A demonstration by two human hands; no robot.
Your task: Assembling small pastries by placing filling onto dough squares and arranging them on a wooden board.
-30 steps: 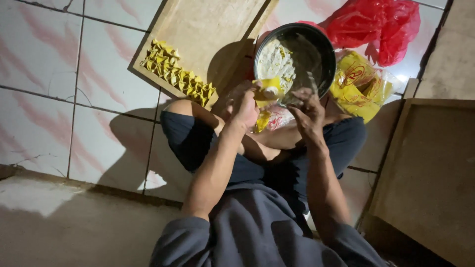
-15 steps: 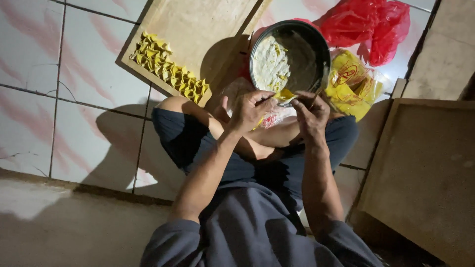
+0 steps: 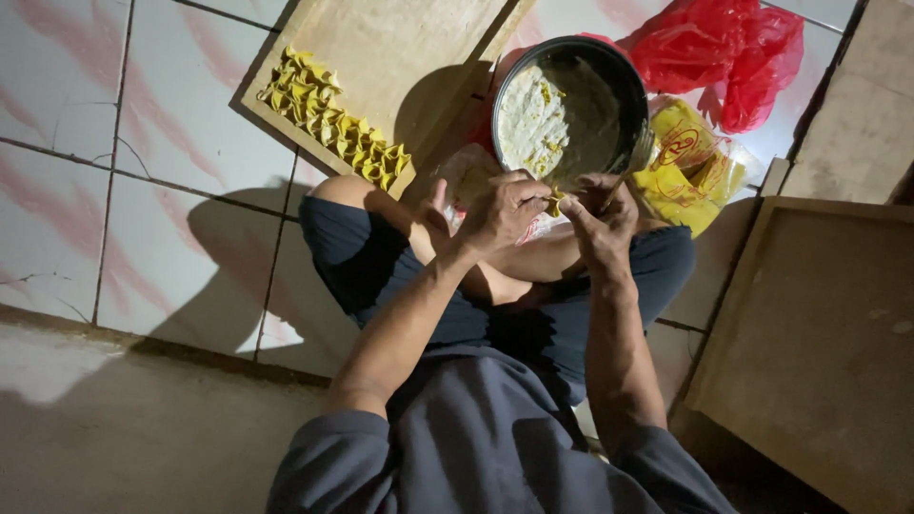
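I sit cross-legged on a tiled floor. My left hand (image 3: 503,211) and my right hand (image 3: 602,211) meet in front of my knees and together pinch a small yellow dumpling wrapper (image 3: 554,202). My right hand also holds a thin utensil (image 3: 636,157) that reaches into the dark round bowl (image 3: 624,81) of pale filling just beyond my hands. Rows of folded yellow dumplings (image 3: 328,119) lie along the near edge of a wooden board (image 3: 409,48) to the left of the bowl.
A yellow plastic pack of wrappers (image 3: 690,167) lies right of the bowl, with a red plastic bag (image 3: 728,52) behind it. A second wooden board (image 3: 819,333) lies on the floor at the right. White tiles (image 3: 143,190) spread to the left.
Both hands have drawn back from the bowl's rim toward my lap. The wrapper between them has gone from spread open to pinched small.
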